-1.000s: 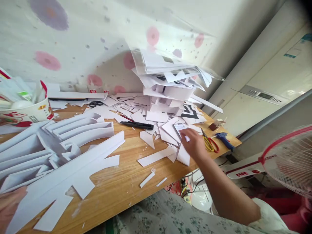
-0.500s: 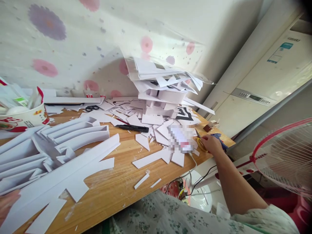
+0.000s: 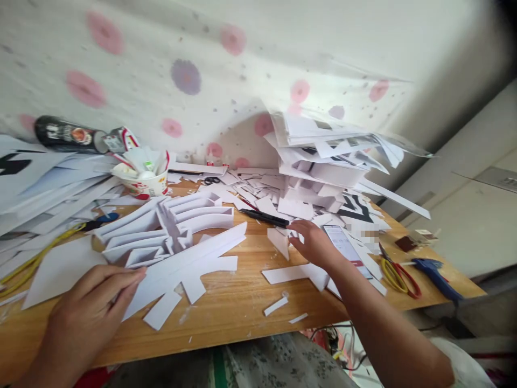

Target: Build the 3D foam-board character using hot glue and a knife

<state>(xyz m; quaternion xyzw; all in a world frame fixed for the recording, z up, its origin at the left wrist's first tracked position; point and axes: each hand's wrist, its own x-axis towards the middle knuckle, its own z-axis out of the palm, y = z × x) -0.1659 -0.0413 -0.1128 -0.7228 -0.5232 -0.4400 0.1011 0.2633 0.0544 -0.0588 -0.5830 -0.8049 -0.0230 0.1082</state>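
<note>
My left hand (image 3: 95,307) is at the lower left, thumb and fingers pinched on the near end of a long white foam board piece (image 3: 189,264). Behind that piece stands a white foam board construction (image 3: 173,226) of curved and straight upright walls. My right hand (image 3: 311,242) reaches over the middle of the table, fingers apart and curved down. Its fingertips are at the end of a black utility knife (image 3: 264,217); whether they touch it, I cannot tell. Scissors (image 3: 398,277) with yellow and red handles lie right of my right forearm.
A phone (image 3: 347,250) lies among white offcuts (image 3: 278,242). A blue glue gun (image 3: 438,275) rests at the table's right end. White pieces form a tall stack (image 3: 323,156) at the back. Further left are a paper tub (image 3: 145,186), a black bottle (image 3: 68,134) and a yellow cable (image 3: 40,258).
My right hand has moved left from the scissors to beside the utility knife. The view has swung left, bringing more of my left hand into sight.
</note>
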